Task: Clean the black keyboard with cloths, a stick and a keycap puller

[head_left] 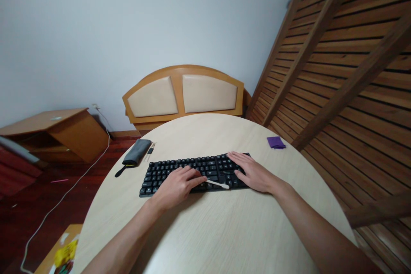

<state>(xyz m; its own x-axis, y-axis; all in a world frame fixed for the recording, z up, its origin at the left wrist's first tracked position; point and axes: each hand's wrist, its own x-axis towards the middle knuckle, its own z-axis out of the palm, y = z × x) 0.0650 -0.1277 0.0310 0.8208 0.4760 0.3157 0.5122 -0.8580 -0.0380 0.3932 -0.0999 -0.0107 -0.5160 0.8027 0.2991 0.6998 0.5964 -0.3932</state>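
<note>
A black keyboard (pixel 157 176) lies on the round, light wooden table (pixel 244 231). My left hand (pixel 180 184) is over its middle, thumb and fingers closed on a thin white cotton swab (pixel 218 184). One swab end points right, above the keyboard's front edge; the other end is hidden by my fingers. At the keyboard's right end, my right hand (pixel 253 173) lies with fingers stretched out and apart, resting on the number keys and holding nothing.
Left of the keyboard are a grey pouch (pixel 137 152) with a black strap and a small clear item with a black band (pixel 150 151). A folded purple cloth (pixel 276 142) lies at the right. Wooden slats (pixel 337 94) lean beyond the table; a white cable (pixel 67 192) crosses the floor.
</note>
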